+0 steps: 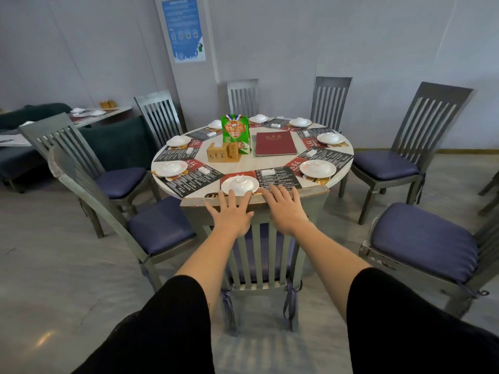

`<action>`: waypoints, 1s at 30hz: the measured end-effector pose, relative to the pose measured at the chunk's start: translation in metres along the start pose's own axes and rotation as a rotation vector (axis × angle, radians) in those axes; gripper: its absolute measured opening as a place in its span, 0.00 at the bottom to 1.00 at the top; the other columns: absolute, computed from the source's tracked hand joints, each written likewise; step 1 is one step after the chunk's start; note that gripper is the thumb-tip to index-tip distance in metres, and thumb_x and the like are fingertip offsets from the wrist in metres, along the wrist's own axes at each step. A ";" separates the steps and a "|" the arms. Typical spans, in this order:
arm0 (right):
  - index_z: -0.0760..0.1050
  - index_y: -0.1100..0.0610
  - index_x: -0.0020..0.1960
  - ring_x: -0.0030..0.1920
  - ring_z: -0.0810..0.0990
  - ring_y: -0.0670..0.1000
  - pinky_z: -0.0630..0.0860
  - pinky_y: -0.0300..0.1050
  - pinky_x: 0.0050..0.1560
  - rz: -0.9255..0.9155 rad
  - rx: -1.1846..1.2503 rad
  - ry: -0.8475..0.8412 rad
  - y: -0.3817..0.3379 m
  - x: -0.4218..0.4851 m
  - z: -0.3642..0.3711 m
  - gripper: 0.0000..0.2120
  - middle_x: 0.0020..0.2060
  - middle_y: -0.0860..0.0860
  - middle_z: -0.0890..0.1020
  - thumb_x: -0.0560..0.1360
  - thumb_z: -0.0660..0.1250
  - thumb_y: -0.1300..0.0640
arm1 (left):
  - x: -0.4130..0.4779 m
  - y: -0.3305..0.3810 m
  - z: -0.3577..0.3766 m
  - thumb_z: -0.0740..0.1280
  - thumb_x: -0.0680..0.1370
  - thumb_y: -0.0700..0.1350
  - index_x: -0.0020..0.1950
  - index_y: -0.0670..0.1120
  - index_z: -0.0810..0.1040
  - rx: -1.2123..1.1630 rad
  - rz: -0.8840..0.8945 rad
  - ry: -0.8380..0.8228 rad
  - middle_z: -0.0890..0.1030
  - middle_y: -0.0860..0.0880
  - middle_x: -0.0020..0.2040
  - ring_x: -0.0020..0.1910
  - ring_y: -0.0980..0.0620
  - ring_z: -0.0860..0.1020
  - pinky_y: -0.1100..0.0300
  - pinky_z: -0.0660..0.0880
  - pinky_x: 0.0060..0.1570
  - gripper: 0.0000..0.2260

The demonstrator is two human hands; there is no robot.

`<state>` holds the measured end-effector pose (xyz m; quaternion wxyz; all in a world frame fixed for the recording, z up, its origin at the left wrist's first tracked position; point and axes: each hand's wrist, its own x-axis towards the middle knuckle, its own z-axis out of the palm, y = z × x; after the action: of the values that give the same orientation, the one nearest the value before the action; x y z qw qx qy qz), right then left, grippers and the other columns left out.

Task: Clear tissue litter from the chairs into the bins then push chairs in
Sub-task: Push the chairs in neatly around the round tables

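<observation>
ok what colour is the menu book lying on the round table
Dark red menu book, clearest in the head view.

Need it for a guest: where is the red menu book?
Head view: the red menu book lies flat on the round table, right of centre, just right of the green bag.

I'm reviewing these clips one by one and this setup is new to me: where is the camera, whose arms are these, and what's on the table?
No machine here: a person wears a wide-angle head camera, so you look down along their arms. The left hand and right hand lie open on the back of a chair tucked against the round table, holding nothing. On the table: white plates, placemats, a red menu, a green bag, a wooden box.
</observation>
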<state>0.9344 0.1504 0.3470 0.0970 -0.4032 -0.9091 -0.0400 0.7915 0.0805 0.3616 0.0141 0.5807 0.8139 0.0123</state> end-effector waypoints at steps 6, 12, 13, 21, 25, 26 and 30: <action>0.34 0.52 0.77 0.77 0.40 0.52 0.47 0.59 0.75 0.011 0.089 -0.065 0.003 -0.072 0.003 0.46 0.78 0.50 0.39 0.75 0.64 0.62 | -0.046 0.038 0.027 0.61 0.80 0.46 0.78 0.44 0.42 -0.042 0.048 0.224 0.44 0.42 0.78 0.77 0.44 0.43 0.46 0.46 0.75 0.34; 0.37 0.52 0.78 0.78 0.46 0.51 0.49 0.58 0.75 0.104 0.088 -0.030 0.065 -0.132 -0.018 0.45 0.78 0.50 0.48 0.75 0.66 0.57 | -0.069 0.120 0.019 0.64 0.79 0.46 0.77 0.42 0.46 0.033 0.284 0.255 0.51 0.44 0.78 0.77 0.47 0.46 0.50 0.44 0.74 0.34; 0.37 0.52 0.78 0.78 0.46 0.51 0.49 0.58 0.75 0.124 0.080 -0.022 0.081 -0.142 -0.022 0.45 0.78 0.50 0.49 0.75 0.66 0.57 | -0.071 0.137 0.016 0.64 0.79 0.46 0.77 0.41 0.47 0.020 0.296 0.260 0.51 0.43 0.78 0.77 0.47 0.46 0.50 0.44 0.74 0.34; 0.37 0.52 0.78 0.78 0.47 0.52 0.50 0.59 0.75 0.263 0.020 0.039 0.248 -0.244 -0.067 0.45 0.78 0.50 0.50 0.75 0.66 0.56 | -0.090 0.313 0.012 0.65 0.78 0.49 0.77 0.40 0.49 -0.006 0.381 0.295 0.52 0.42 0.78 0.77 0.46 0.47 0.50 0.44 0.74 0.35; 0.38 0.52 0.78 0.77 0.47 0.52 0.51 0.59 0.75 0.307 -0.007 0.044 0.352 -0.306 -0.086 0.45 0.78 0.50 0.50 0.74 0.66 0.58 | -0.104 0.435 0.016 0.65 0.77 0.50 0.77 0.40 0.49 -0.065 0.408 0.295 0.52 0.42 0.78 0.77 0.46 0.47 0.50 0.44 0.74 0.36; 0.38 0.52 0.78 0.77 0.48 0.52 0.51 0.59 0.75 0.314 -0.016 0.030 0.372 -0.318 -0.090 0.45 0.78 0.50 0.50 0.74 0.66 0.59 | -0.108 0.461 0.019 0.66 0.77 0.50 0.77 0.40 0.48 -0.079 0.418 0.285 0.52 0.43 0.78 0.77 0.46 0.47 0.50 0.44 0.74 0.37; 0.39 0.52 0.78 0.77 0.48 0.52 0.50 0.59 0.74 0.366 -0.004 0.034 0.454 -0.361 -0.103 0.45 0.78 0.50 0.50 0.73 0.65 0.64 | -0.117 0.561 0.031 0.68 0.75 0.52 0.77 0.40 0.47 -0.087 0.484 0.260 0.52 0.43 0.78 0.77 0.46 0.46 0.49 0.44 0.74 0.40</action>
<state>1.5226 0.1783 0.3704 0.1172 -0.5614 -0.8187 -0.0301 1.3608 0.1522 0.3522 -0.0690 0.7505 0.6453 0.1246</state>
